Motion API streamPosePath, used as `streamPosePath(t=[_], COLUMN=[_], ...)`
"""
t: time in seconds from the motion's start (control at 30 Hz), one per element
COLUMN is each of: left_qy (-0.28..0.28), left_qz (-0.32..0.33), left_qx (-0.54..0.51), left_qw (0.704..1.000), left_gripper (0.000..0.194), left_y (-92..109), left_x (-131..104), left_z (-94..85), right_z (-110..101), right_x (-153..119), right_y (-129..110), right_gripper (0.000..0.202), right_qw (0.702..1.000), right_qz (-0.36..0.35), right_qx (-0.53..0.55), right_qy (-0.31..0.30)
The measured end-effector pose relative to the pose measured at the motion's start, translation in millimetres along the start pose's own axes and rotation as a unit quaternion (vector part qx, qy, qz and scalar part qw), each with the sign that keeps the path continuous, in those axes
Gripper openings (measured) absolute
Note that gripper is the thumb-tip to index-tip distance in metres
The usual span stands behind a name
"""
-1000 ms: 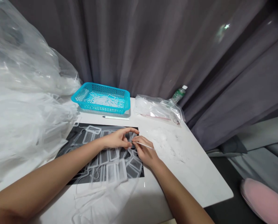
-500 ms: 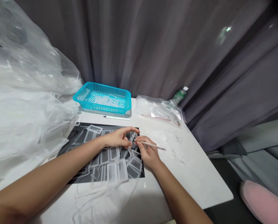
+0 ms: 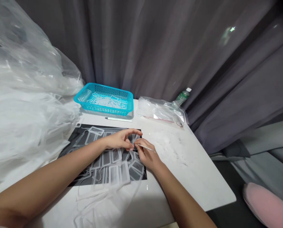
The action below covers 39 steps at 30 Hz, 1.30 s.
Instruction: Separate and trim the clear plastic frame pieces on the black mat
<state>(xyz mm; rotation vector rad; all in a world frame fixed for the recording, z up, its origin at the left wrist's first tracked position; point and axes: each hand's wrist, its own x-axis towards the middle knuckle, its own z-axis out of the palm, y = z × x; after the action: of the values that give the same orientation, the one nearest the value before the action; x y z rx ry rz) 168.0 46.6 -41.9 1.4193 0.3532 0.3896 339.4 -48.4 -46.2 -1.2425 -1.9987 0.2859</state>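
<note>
A thin white stick-shaped tool (image 3: 147, 148) is pinched in the fingers of my right hand (image 3: 149, 156), its tip meeting the left fingertips; its exact kind is unclear. My left hand (image 3: 119, 139) curves its thumb and index finger around a small translucent piece (image 3: 136, 137), partly hidden by the fingers. Beneath both hands, several translucent sheet pieces with white borders (image 3: 115, 174) and stringy edges lie overlapping on a black mat (image 3: 84, 183). Some of them trail over the mat's front edge onto the white table (image 3: 198, 177).
A blue perforated basket (image 3: 103, 109) holding white scraps stands behind the mat, with a slim white pen-like tool (image 3: 119, 119) before it. Heaped white sheets (image 3: 25, 126) and clear plastic (image 3: 37, 57) fill the left. Behind right are a clear bag (image 3: 155, 110) and green-labelled bottle (image 3: 182, 96).
My right hand has shifted slightly left, bringing the stick-shaped tool closer to the left fingertips, and less of the tool shows. My left hand stays almost still.
</note>
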Motion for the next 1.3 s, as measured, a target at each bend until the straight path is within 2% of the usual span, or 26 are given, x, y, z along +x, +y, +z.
streamPosePath(t=[0.23,0.47,0.53,0.6,0.7,0.77,0.9,1.0,1.17,1.3], left_qy=[-0.011,-0.016,-0.005,-0.004,-0.015,-0.020,-0.031,-0.032,-0.032,-0.044], left_qz=[0.028,0.022,0.035,0.041,0.033,0.029,0.020,0.012,0.012,0.011], left_qx=[-0.037,-0.042,-0.058,-0.058,-0.034,-0.023,-0.016,-0.016,-0.009,-0.016], left_qw=[0.999,0.999,0.998,0.997,0.999,0.999,0.999,0.999,0.999,0.999], left_gripper=[0.062,0.061,0.062,0.063,0.063,0.063,0.065,0.066,0.066,0.065], left_y=[-1.0,-1.9,-1.9,-1.0,1.0,1.8,2.0,1.8,0.9,-0.2], left_x=[-0.9,-0.8,-1.4,-1.6,-0.7,0.1,0.5,0.3,0.3,0.5], left_z=[-3.6,-6.9,-8.7,-9.4,-7.9,-6.5,-5.8,-6.6,-7.7,-7.7], right_z=[-12.5,-42.5,-52.2,-57.5,-52.1,-40.9,-18.8,-12.6,-17.5,-30.1], right_x=[-0.1,0.8,-0.6,-2.1,-2.8,-2.1,0.4,1.3,0.9,0.0], right_y=[-4.6,-13.7,-13.5,-13.6,-16.2,-18.3,-17.0,-12.9,-11.8,-13.7], right_gripper=[0.019,0.024,0.023,0.021,0.017,0.016,0.016,0.017,0.020,0.019], right_qw=[0.998,0.994,0.994,0.995,0.989,0.987,0.989,0.992,0.997,0.998], right_qz=[0.050,0.048,0.068,0.095,0.115,0.113,0.104,0.093,0.070,0.061], right_qx=[-0.019,-0.073,-0.072,-0.030,0.051,0.073,0.080,0.063,0.003,-0.031], right_qy=[-0.035,-0.064,-0.055,-0.009,0.075,0.089,0.072,0.062,0.016,-0.013])
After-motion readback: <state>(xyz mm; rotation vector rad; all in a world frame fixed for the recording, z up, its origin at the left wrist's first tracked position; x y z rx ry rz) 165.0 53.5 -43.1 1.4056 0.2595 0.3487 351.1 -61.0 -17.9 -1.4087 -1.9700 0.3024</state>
